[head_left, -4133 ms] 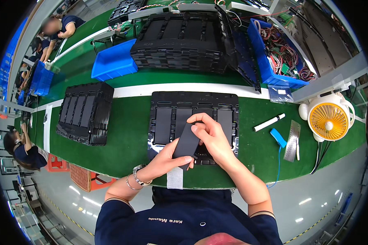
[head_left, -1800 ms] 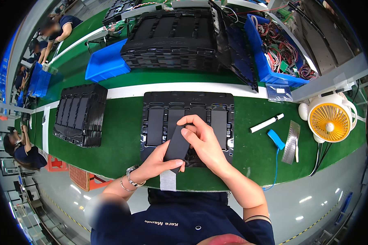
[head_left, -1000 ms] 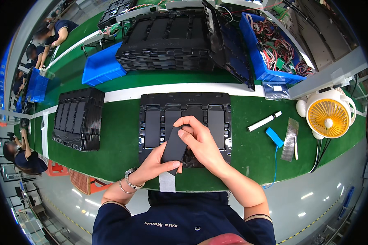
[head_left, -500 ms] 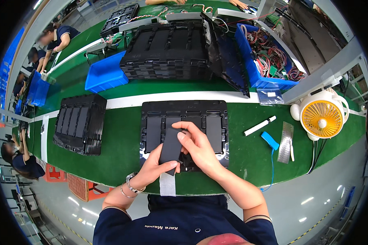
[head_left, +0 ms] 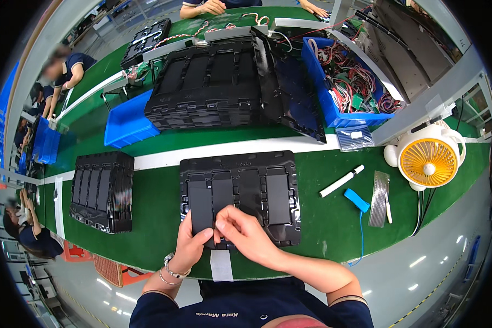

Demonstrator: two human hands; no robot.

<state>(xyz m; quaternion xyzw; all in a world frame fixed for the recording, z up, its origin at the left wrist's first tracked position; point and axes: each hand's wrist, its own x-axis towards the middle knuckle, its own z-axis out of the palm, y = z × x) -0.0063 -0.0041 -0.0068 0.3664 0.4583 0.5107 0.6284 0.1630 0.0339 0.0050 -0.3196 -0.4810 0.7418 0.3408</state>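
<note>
In my left hand (head_left: pixel 192 243) is a flat black rectangular block (head_left: pixel 201 203), held by its lower end over the left side of a black plastic tray (head_left: pixel 238 159). My right hand (head_left: pixel 245 234) is closed, its fingertips pinched together beside the block's lower right edge. Whatever is between those fingertips is hidden. Two similar black blocks lie in the tray, one in the second slot from the left (head_left: pixel 222 195) and one in the right slot (head_left: pixel 279 199). Between these two, the slot's bare, shiny bottom shows.
A stack of filled black trays (head_left: pixel 101 191) stands left. Behind are more stacked trays (head_left: pixel 202 93), a blue bin (head_left: pixel 127 120) and a wire-filled blue bin (head_left: pixel 361 119). To the right lie a white marker (head_left: pixel 341 181), a blue strap (head_left: pixel 356 200) with cord, and a fan (head_left: pixel 429 158). Other people work around.
The black block has moved left and turned from tilted to nearly upright in view. My right hand has slid down from its upper part to its lower edge. The view has shifted slightly.
</note>
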